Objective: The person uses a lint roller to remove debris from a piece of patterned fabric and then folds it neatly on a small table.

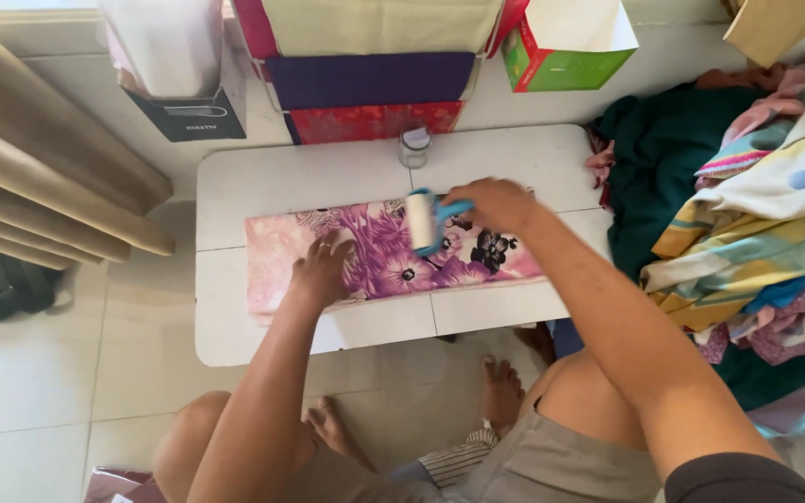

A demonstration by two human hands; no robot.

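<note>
A folded pink-and-purple floral cloth point(384, 256) lies across the middle of a low white table point(263, 182), with bare tabletop showing along its far and near edges. The right hand point(496, 205) grasps the blue handle of one lint roller point(424, 222), its white roll on the cloth. The left hand point(321, 272) presses flat, fingers spread, on the cloth's left part. One small clear jar point(414, 146) stands at the table's far edge. A heap of mixed fabrics point(757, 214) lies right of the table; one green-and-red open box point(566, 47) stands beyond it.
</note>
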